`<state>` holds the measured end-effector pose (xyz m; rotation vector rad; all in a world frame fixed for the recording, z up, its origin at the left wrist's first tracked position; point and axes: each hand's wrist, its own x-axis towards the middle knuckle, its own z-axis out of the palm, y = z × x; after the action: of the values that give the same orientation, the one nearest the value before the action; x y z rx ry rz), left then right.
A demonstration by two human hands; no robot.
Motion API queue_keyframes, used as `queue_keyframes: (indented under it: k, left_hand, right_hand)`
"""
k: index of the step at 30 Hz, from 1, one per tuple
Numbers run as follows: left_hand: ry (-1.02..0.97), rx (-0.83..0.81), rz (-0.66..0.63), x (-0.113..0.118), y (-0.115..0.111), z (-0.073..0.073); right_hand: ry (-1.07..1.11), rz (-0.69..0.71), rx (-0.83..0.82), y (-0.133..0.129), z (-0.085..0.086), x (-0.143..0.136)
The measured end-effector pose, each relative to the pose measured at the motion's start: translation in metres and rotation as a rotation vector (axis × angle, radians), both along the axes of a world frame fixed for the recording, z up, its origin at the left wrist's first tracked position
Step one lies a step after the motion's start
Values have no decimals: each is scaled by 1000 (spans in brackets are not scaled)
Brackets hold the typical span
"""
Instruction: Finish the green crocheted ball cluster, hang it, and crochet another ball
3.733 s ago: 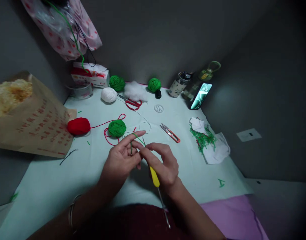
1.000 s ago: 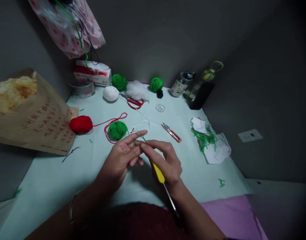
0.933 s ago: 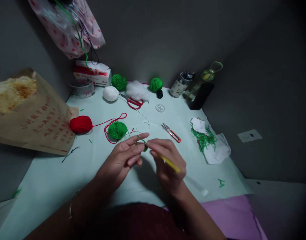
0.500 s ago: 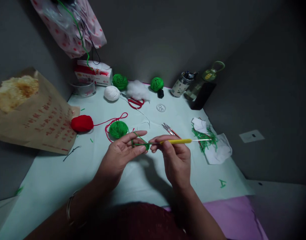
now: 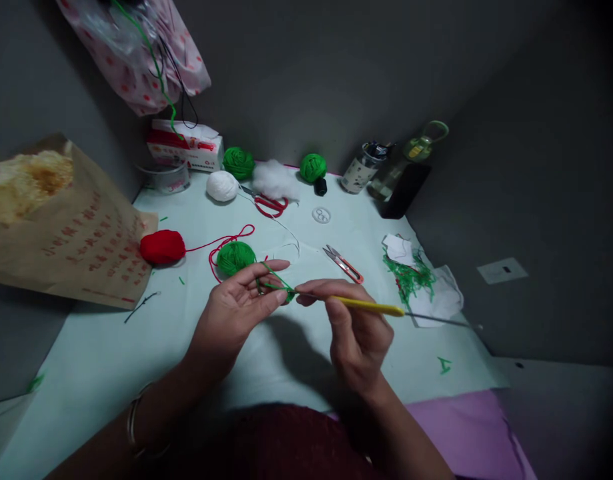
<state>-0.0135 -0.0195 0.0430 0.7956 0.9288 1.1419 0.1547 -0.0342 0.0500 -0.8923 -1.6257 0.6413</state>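
My left hand (image 5: pixel 236 303) pinches a small green crochet piece (image 5: pixel 289 295) between thumb and fingers, and green yarn (image 5: pixel 276 275) runs over its raised index finger. In my right hand (image 5: pixel 359 327) is a crochet hook (image 5: pixel 371 306) with a yellow handle, held like a pen. The hook's metal tip meets the green piece; its other metal end points right and slightly down. Just beyond my left hand lies a green yarn ball (image 5: pixel 236 257). Thread snips (image 5: pixel 343 264) with orange handles rest beyond my right hand.
At left stand a paper bag (image 5: pixel 91 233) with flatbread and a red yarn ball (image 5: pixel 163 247). Farther back are a white yarn ball (image 5: pixel 222 186), red-handled scissors (image 5: pixel 271 205) and white stuffing (image 5: pixel 275 180). A pen cup (image 5: pixel 359 170), bottle (image 5: pixel 386 180) and green yarn scraps (image 5: pixel 409 275) are at right.
My right hand has moved slightly right and down. The hook has tilted, its rear end swinging lower, and the snips' handles have come into view. My left hand keeps its pinch.
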Motion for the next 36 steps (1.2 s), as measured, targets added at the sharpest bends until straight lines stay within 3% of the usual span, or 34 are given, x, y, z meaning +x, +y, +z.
queue_keyframes:
  k: [3, 8, 12, 14, 16, 18, 20, 24, 27, 30, 33, 36]
  left_hand:
    - [1, 5, -12, -1, -1, 1]
    - [-19, -2, -7, 3, -3, 0]
    - [-210, -79, -100, 6, -1, 0]
    - [-309, -172, -163, 6, 0, 0]
    - [-346, -231, -167, 5, 2, 1]
    - [-335, -212, -132, 4, 3, 2]
    - [-289, -161, -133, 5, 2, 3]
    - [-177, -79, -106, 8, 1, 1]
    - [-173, -57, -53, 10, 1, -2]
    - [-267, -141, -102, 10, 4, -4]
    - [-358, -242, -115, 7, 7, -3]
    - [-320, -205, -38, 5, 7, -2]
  right_hand:
    - [-32, 0, 9, 1, -1, 2]
    - [-274, -41, 219, 0, -5, 1]
    - [-495, -132, 320, -4, -7, 0]
    - [-390, -135, 262, -3, -7, -1]
    - [-134, -135, 145, 0, -6, -1]
    - [119, -93, 9, 5, -5, -3]
    - [233, -15, -81, 9, -4, -4]
    - [161, -8, -115, 10, -6, -7]
    - [-71, -73, 31, 6, -11, -6]
    - [-265, -102, 194, 3, -14, -3]
    - [-79, -113, 87, 5, -11, 0]
    - [202, -63, -99, 9, -6, 0]
